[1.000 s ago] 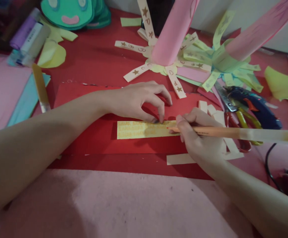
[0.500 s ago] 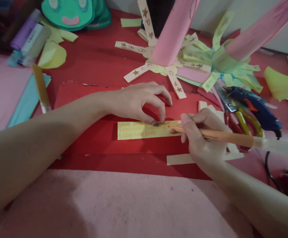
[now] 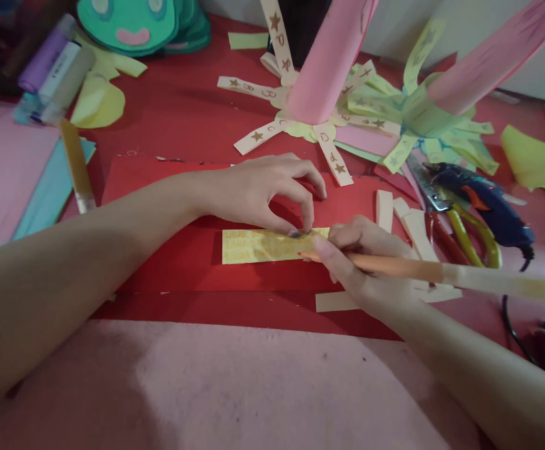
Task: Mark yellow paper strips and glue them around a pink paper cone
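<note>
A yellow paper strip (image 3: 254, 247) with rows of orange writing lies on a red sheet (image 3: 179, 262). My left hand (image 3: 263, 190) rests over the sheet, its thumb and index fingertips on the strip's upper edge, the other fingers curved and apart. Pinched in my right hand (image 3: 361, 256) is an orange pen (image 3: 404, 267), its tip on the lower part of the strip. The fingers of my right hand cover the strip's right end.
Pink paper tubes (image 3: 322, 69) with lettered strips stand behind. Scissors (image 3: 474, 234) and a blue glue gun (image 3: 488, 203) lie right, beside pale strips (image 3: 385, 211). Markers (image 3: 59, 78) and a green paper face (image 3: 129, 25) are back left; an orange marker (image 3: 76, 162) lies left.
My right hand and the orange pen have moved left and slightly down along the strip. The pen's tip has gone from the upper lines to lower ones. My left hand has stayed put.
</note>
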